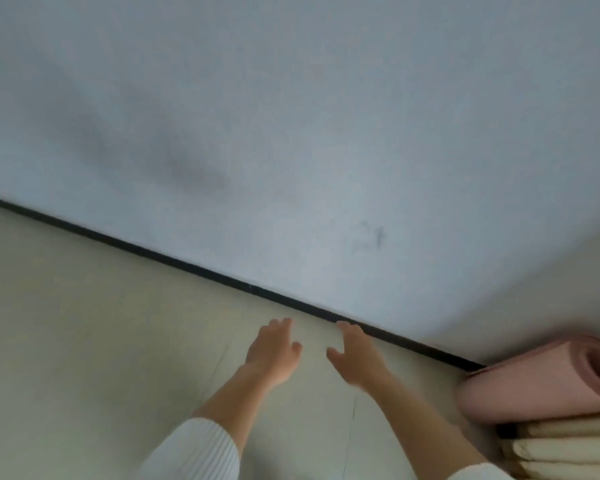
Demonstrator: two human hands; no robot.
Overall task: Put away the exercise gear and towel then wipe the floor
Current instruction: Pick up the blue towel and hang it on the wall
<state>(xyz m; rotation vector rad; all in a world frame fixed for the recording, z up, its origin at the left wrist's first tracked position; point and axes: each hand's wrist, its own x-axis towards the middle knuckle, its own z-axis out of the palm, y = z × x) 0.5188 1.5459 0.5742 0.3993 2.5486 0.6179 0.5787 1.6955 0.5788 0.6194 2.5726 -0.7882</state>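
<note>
Head | left hand, right hand spread | pink mat rolled, cylindrical

Pink mat — rolled, lying by the wall atop folded cream pads.

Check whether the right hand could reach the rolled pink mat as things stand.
Probably yes: the right hand is open and empty, and only bare floor lies between it and the rolled pink mat.

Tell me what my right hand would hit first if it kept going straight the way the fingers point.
The right hand would probably meet the black baseboard strip first, then the wall; its fingertips look close, though depth is unclear.
</note>
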